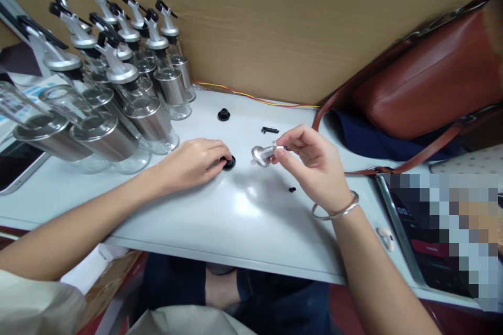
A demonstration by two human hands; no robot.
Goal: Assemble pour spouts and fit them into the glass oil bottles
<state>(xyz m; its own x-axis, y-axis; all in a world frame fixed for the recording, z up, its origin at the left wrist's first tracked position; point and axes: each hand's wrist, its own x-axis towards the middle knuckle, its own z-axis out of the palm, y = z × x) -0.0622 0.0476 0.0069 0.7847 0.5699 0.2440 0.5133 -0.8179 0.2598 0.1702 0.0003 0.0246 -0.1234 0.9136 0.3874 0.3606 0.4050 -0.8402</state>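
My right hand (pixel 314 165) pinches a small silver pourer spout (pixel 261 155) by its narrow end and holds it just above the white table (pixel 243 209). My left hand (pixel 194 162) rests on the table with its fingertips closed on a black rubber stopper (pixel 229 163). A second black stopper (pixel 223 114) lies farther back. A thin black clip (pixel 270 130) lies behind the spout. A tiny black piece (pixel 292 189) sits on the table under my right wrist.
Several glass bottles with steel sleeves and silver pourer tops (pixel 129 78) crowd the back left. A brown leather bag (pixel 428 78) leans at the back right over dark cloth. A phone (pixel 432 235) lies at right, a tablet (pixel 15 165) at left. A cardboard wall (pixel 275 26) stands behind.
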